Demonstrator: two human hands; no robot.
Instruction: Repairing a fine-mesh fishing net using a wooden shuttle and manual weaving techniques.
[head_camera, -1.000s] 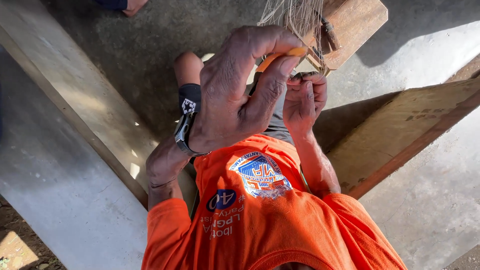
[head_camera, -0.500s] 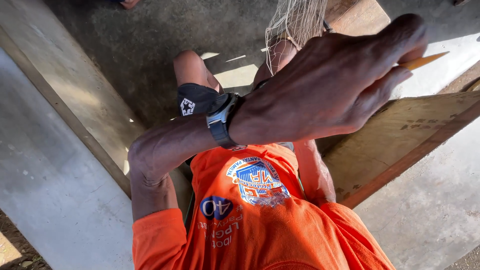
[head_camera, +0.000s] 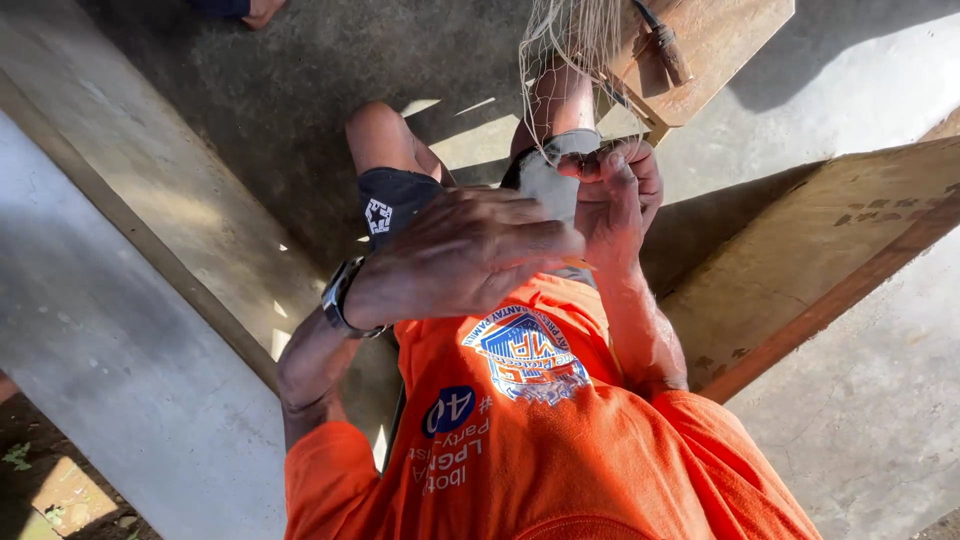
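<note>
Below me I see grey concrete floor (head_camera: 880, 400) and slanting wooden planks (head_camera: 820, 250). The pale, fine-meshed net (head_camera: 570, 50) hangs over my knee. My left hand (head_camera: 470, 255) curls closed, holding perhaps something orange. Beyond it, my right hand (head_camera: 620, 190) pinches the net's edge.

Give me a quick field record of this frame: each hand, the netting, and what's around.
left hand: raised in front of the chest, fingers curled, wristwatch on the wrist
right hand: pinching the lower edge of the net
net: fine pale mesh, hanging from above down to the right hand
surroundings: wooden planks on a concrete floor
clothing: orange shirt
</note>
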